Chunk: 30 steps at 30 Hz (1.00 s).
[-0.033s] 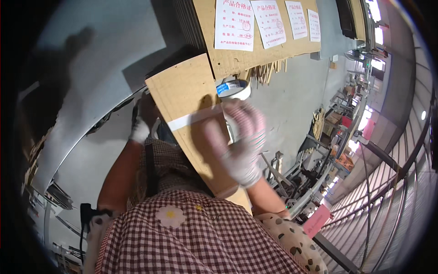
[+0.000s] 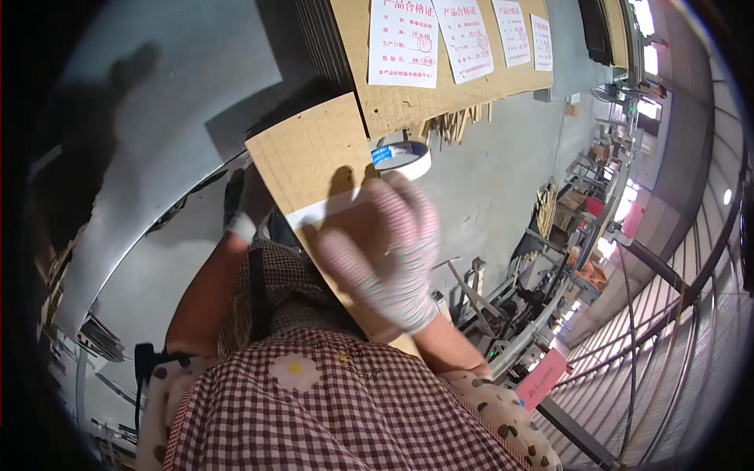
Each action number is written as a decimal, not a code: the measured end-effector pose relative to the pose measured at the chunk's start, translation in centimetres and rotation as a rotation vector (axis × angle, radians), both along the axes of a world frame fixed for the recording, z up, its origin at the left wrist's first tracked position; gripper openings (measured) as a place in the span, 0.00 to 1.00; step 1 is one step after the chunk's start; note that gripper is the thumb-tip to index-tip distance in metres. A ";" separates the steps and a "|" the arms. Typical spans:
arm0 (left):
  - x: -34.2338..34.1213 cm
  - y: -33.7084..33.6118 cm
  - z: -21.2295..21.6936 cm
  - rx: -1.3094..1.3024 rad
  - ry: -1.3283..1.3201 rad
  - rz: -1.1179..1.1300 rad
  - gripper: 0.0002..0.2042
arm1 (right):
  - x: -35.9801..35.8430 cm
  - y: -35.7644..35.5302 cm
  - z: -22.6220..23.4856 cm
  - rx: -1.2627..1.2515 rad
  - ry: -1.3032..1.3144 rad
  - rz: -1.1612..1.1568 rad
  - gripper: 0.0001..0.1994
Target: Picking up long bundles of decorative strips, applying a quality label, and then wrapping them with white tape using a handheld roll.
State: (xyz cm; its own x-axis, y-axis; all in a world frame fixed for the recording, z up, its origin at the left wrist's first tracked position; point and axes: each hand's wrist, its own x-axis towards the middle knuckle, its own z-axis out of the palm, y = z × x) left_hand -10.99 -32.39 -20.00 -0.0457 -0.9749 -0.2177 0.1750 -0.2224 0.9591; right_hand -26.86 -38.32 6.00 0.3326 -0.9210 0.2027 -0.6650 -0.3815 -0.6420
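A long tan board (image 2: 310, 141) reaches from the table toward my body, with a white strip (image 2: 314, 212) lying across it. Over the board is my right hand (image 2: 389, 251), in a white glove with pink-striped fingers. Its thumb and fingers are spread apart and nothing shows between them. At the board's left edge, in shadow, my gloved left hand (image 2: 250, 206) is partly covered by the board, and its fingers are hidden. Just beyond my right fingertips sits a roll of white tape (image 2: 408, 163) with a blue label inside its core.
Tan panels bearing several white paper labels (image 2: 403, 43) with red print lie at the far side. To the left curves a grey metal table (image 2: 173, 86). Thin wooden sticks (image 2: 455, 124) stick out behind the tape. Racks with more sticks (image 2: 546, 212) stand farther right.
My right hand has moved left and slightly down over the board, uncovering more of the tape roll. The left hand has hardly moved.
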 end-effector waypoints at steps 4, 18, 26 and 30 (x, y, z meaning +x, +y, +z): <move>-4.8 -7.2 7.3 -0.051 0.632 -0.213 0.14 | 1.7 1.1 -1.1 0.061 0.387 -0.015 0.49; 4.8 2.0 13.8 0.140 1.164 0.426 0.14 | 1.3 1.0 -1.6 0.125 0.273 -0.063 0.47; 2.0 -5.8 24.2 -0.603 -1.138 -0.043 0.18 | -0.9 -4.9 5.5 0.329 -0.049 0.583 0.20; 2.4 -7.4 22.4 -0.676 -0.950 -0.150 0.21 | -2.7 -8.5 7.3 0.431 0.294 0.500 0.10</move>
State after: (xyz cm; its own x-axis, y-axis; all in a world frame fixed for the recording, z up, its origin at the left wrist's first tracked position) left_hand -8.55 -39.75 2.40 -0.2673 -0.9041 0.3335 -0.6588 0.4240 0.6215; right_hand -29.57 -46.82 13.29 0.7203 -0.6220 -0.3072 -0.6455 -0.4386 -0.6253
